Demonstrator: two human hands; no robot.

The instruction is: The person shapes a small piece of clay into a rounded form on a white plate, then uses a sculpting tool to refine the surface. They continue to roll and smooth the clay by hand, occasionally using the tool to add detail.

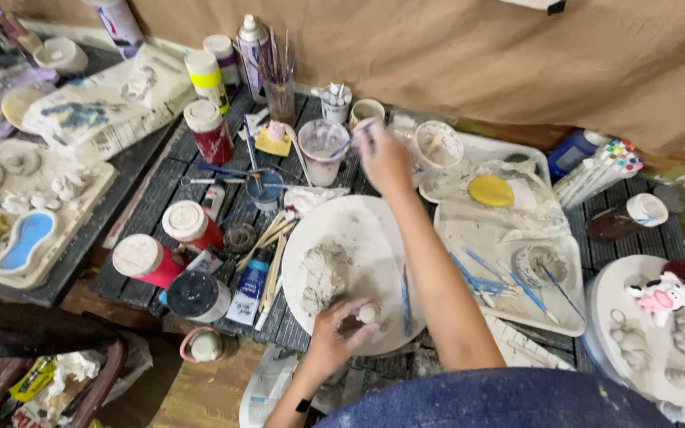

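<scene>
Left hand [341,331]: fingers closed around a small clay ball [369,313] on the round white board [374,238].
Clay ball: looks soft and squishy; hold it gently by its sides.
Right hand [384,158]: pinching a thin blue brush [356,135], maybe over the cup [323,150].
Paint jars [192,226]: red, white lids, left side.

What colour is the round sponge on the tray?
Yellow. The sponge shows in the head view, right of the right hand.
</scene>
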